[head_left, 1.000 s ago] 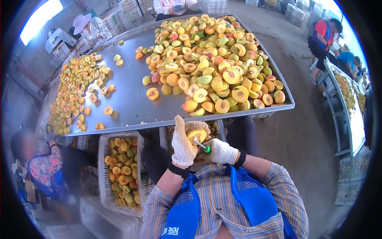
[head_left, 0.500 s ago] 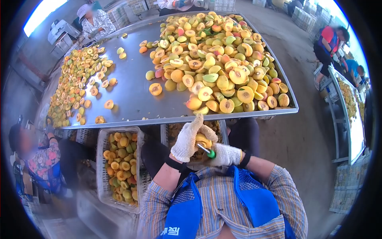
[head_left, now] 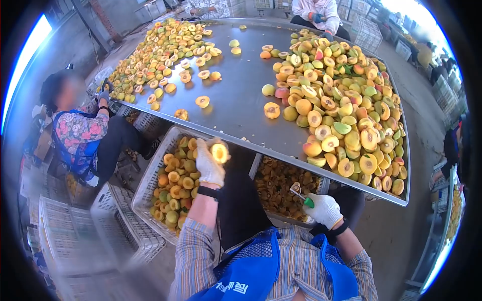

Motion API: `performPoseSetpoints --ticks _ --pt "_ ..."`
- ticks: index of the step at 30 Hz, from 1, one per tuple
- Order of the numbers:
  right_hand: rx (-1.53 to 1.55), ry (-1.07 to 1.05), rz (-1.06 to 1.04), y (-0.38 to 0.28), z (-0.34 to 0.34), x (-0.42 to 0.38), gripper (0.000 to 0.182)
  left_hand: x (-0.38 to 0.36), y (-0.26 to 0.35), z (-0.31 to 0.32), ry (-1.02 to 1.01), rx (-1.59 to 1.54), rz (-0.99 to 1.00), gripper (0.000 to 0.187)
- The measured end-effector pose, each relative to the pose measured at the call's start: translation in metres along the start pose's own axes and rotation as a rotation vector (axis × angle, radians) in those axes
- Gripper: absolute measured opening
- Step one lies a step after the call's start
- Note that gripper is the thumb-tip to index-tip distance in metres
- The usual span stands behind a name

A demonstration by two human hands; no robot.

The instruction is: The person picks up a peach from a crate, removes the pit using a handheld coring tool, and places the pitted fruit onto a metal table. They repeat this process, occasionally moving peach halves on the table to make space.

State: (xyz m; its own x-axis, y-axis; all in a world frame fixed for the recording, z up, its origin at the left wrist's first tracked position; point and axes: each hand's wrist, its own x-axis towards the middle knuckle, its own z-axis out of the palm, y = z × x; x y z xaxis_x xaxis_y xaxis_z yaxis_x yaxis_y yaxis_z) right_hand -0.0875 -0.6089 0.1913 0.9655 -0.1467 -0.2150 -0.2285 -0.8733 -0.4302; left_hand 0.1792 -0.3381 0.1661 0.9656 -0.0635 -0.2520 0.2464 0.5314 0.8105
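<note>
My left hand (head_left: 210, 164), in a white knit glove, holds a pitted fruit half (head_left: 220, 152) over the near right rim of a white crate (head_left: 143, 188) of fruit halves. Gloved too, my right hand (head_left: 324, 209) is closed around the green handle of a metal-tipped tool (head_left: 308, 202). The tool's tip points up and left, with a small pale piece near it, over a second crate (head_left: 325, 186) of brown pits and scraps. Fruit halves (head_left: 351, 115) lie heaped on the right of the metal table (head_left: 236, 95).
More fruit halves (head_left: 160, 55) cover the table's far left. A co-worker (head_left: 80, 130) sits at the left, another person (head_left: 319, 15) beyond the table. Stacked white crates (head_left: 75, 236) stand at the lower left. The table's raised edge runs in front of me.
The view has turned left. My hands, together around the fruit and tool before, are now apart. My left hand has moved to the fruit crate with a fruit half; my right keeps the tool.
</note>
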Motion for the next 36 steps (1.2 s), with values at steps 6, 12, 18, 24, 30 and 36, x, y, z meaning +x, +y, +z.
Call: performPoseSetpoints --ticks 6,12,18,24,30,36 --pt "0.033 -0.06 0.012 -0.011 0.004 0.008 0.028 0.062 0.011 -0.088 0.126 0.254 -0.093 0.102" --pt "0.038 -0.251 0.031 -0.02 0.001 0.022 0.03 0.03 0.031 0.019 -0.014 0.688 0.438 0.033" --pt "-0.099 -0.34 -0.068 -0.016 0.014 0.033 0.028 0.078 -0.01 0.139 -0.384 1.473 0.918 0.041" --pt "-0.049 -0.358 -0.096 -0.009 0.026 0.028 0.031 0.119 -0.064 0.19 -0.621 1.887 0.526 0.041" --pt "-0.01 -0.276 -0.093 -0.01 0.024 0.025 0.026 0.058 -0.036 0.192 -0.881 1.828 0.338 0.045" --pt "-0.296 -0.218 -0.124 -0.017 0.018 0.012 0.023 0.011 -0.017 0.146 -0.655 0.144 -0.347 0.03"
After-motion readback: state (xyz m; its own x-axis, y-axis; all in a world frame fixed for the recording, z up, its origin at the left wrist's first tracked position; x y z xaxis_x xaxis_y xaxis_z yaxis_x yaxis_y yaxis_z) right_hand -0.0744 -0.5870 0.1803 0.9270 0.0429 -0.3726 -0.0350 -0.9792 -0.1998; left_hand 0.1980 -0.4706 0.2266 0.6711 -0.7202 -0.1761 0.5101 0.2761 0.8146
